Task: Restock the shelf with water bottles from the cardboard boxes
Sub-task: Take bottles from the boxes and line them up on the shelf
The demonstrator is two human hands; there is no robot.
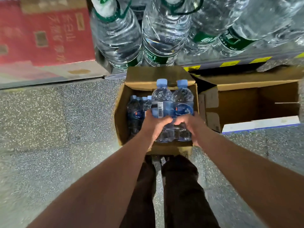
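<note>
Over an open box [121,112] on the speckled floor [49,120], both hands hold two blue-capped bottles side by side, raised above the box opening. Left hand [155,125] wraps the left bottle [162,102] at its label, fingers curled tight round the front, thumb side up. Right hand [191,127] wraps the right bottle [182,102] lower down, fingers curled round it; fingertips of both hands nearly meet between the bottles. Image is motion-blurred, so finer finger detail can't be told. More small bottles [138,109] stand in the left part of the box, caps up. Just right, touching or almost, a second box [246,102] lies open with nothing visible inside. Beyond the boxes, a shelf edge [230,63] with yellow-black tape carries big clear jugs [118,35] with green labels. Red carton [46,33] sits at far left. Dark trousers [177,195] show below, between the forearms.
</note>
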